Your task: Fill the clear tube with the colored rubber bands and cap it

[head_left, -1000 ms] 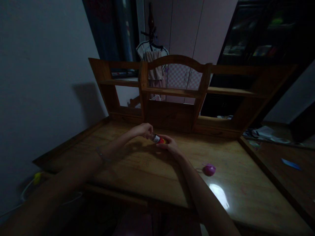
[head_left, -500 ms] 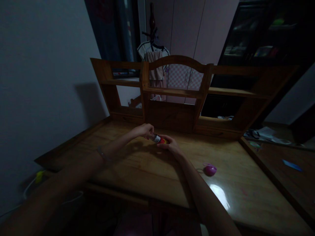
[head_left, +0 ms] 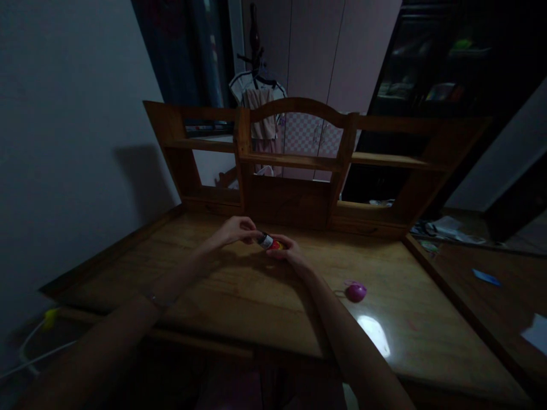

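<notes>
Just above the desk top, a small bottle (head_left: 266, 241) lies tilted between my two hands. It has a dark band, a white label and a red-and-yellow part; its exact kind is hard to make out in the dim light. My right hand (head_left: 291, 253) is wrapped around the red-and-yellow end. At the other end, which looks clear, the fingers of my left hand (head_left: 237, 230) are closed in a pinch. Those fingers partly hide that end.
On the wooden desk (head_left: 239, 302), a round purple object (head_left: 356, 292) with a loop lies right of my right forearm. A wooden shelf unit (head_left: 294, 163) stands along the back edge. A blue packet (head_left: 486, 277) rests on a surface to the right, and a wall (head_left: 77, 142) borders the left.
The camera view has shifted slightly, so the scene sits further left. My left hand has turned a little at the bottle's clear end. The right hand keeps its grip.
</notes>
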`<state>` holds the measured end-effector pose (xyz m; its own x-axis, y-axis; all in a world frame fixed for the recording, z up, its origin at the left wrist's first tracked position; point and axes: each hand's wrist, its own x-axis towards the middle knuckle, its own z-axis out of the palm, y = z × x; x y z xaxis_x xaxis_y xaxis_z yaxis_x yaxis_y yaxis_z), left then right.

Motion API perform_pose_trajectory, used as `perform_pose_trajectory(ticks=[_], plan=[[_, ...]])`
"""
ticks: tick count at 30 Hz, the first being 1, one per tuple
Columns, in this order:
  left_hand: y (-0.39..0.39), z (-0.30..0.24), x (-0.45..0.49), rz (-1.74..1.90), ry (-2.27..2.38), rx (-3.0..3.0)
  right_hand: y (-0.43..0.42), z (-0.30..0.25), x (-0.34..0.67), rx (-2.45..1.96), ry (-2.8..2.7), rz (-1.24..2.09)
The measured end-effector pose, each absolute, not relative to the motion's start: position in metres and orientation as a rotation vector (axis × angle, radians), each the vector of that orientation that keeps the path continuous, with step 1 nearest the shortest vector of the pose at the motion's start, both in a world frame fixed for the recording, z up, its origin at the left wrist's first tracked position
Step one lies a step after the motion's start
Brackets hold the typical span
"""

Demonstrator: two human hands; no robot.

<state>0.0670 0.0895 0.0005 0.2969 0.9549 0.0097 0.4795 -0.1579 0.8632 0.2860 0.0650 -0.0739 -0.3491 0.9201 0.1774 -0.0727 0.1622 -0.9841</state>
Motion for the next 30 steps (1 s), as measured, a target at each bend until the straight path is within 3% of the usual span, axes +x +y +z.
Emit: perform_pose_trajectory(ticks=[9,14,21,30], plan=[[0.053,0.051,0.049,0.631,1.116,1.727,0.029,-0.015,0.276,-0.775,-1.776,1.297],[-0.001,0.061,0.068,0.606,0.925,1.639,-0.054,0.025,0.302,-0.926,-1.958,0.91],[-0.02,-0.004,0.161,0.797,0.908,1.646,-0.138,0.001,0.392,-1.409,-1.622,0.789],[-0.02,-0.05,0.299,0.56,0.717,2.255,-0.192,-0.028,0.468,-1.562,-1.054,0.722]])
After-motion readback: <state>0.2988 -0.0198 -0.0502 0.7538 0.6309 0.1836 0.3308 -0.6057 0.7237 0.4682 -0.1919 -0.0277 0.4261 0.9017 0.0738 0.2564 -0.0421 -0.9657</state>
